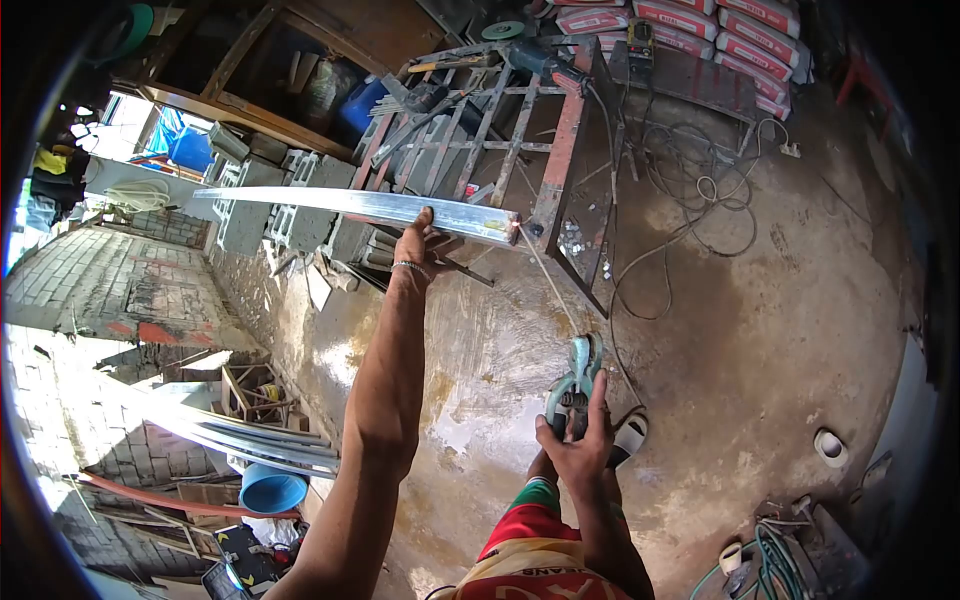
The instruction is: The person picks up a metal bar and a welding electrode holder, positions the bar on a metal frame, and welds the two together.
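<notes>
My left hand grips a long, shiny metal bar from its near side, thumb on top and fingers underneath. The bar's right end rests on a rusty red metal frame. Lower down, my right hand is closed around a teal spring clamp. From the clamp's jaws a thin tan rod slants up to the right end of the bar, where its tip seems to touch. Part of the clamp's handles is hidden by my fingers.
An angle grinder and a hammer lie on the frame. Loose cables coil on the floor at right, near stacked red-and-white sacks. Concrete blocks stand behind the bar; a blue basin sits at lower left.
</notes>
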